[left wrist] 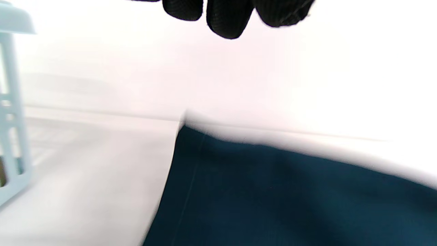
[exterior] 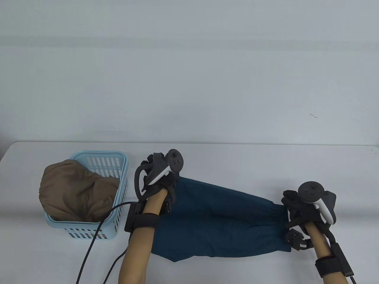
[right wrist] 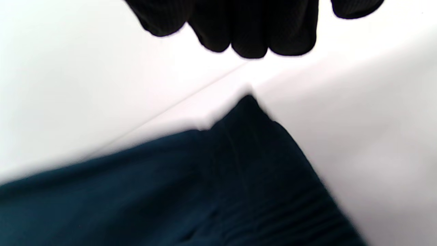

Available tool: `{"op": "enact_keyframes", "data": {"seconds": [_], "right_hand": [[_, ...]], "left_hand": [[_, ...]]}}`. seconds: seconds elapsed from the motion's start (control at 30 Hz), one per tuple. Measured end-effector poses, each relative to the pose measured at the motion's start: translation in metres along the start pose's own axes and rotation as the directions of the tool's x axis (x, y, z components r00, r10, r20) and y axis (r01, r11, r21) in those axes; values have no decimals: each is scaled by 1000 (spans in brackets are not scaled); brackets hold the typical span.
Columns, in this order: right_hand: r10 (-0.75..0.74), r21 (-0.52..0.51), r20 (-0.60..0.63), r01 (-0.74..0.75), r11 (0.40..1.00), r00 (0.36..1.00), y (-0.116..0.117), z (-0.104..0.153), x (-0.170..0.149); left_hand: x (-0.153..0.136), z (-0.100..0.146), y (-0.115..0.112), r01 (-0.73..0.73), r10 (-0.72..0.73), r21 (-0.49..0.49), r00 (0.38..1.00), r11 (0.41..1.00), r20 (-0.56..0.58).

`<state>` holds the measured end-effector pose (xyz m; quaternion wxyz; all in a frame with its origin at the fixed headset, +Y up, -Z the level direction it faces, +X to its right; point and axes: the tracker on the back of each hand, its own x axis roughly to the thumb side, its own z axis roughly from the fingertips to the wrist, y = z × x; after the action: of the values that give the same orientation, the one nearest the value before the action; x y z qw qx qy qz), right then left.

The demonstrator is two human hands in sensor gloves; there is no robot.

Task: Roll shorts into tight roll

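Observation:
Dark teal shorts [exterior: 219, 219] lie spread flat on the white table, running from upper left to lower right. My left hand [exterior: 169, 189] is over the shorts' far left corner. My right hand [exterior: 291, 208] is at the gathered waistband on the right end. In the left wrist view the gloved fingertips [left wrist: 223, 20] hang above the shorts [left wrist: 273, 191], apart from the cloth's corner. In the right wrist view the fingers [right wrist: 249, 34] also hang above the shorts [right wrist: 205, 177] with a gap between them. Both wrist views are blurred.
A light blue plastic basket [exterior: 123, 183] stands left of the shorts with a brown garment [exterior: 74, 189] bulging out of it; its wall shows in the left wrist view [left wrist: 10, 102]. A black cable [exterior: 91, 245] runs from my left wrist across the table's front.

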<state>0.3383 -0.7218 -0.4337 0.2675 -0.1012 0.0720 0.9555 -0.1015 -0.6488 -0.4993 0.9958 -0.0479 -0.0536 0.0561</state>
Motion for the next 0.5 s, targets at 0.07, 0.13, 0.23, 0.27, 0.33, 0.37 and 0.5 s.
{"op": "enact_keyframes", "data": {"seconds": [0.07,0.13,0.23,0.27,0.33,0.37,0.5], "right_hand": [[12,3,26,-12,1000,1000,3,3,-1],[36,8,46,-37,999,998,6,8,1],[70,29,87,-73,997,994,9,17,11],[84,31,109,-87,996,991,10,21,16],[113,33,149,-119,992,982,12,28,27],[127,31,164,-134,990,978,13,32,31],[211,70,251,-235,969,945,26,47,54]], "left_hand": [[5,5,-8,4,-1,-44,998,999,64],[9,14,-17,-9,19,-82,993,997,118],[17,29,-28,-2,22,-117,984,993,175],[20,35,-31,11,15,-130,980,991,199],[26,46,-37,18,19,-157,973,987,232],[28,51,-40,9,32,-168,970,986,241],[38,72,-58,-90,149,-228,955,969,256]]}}
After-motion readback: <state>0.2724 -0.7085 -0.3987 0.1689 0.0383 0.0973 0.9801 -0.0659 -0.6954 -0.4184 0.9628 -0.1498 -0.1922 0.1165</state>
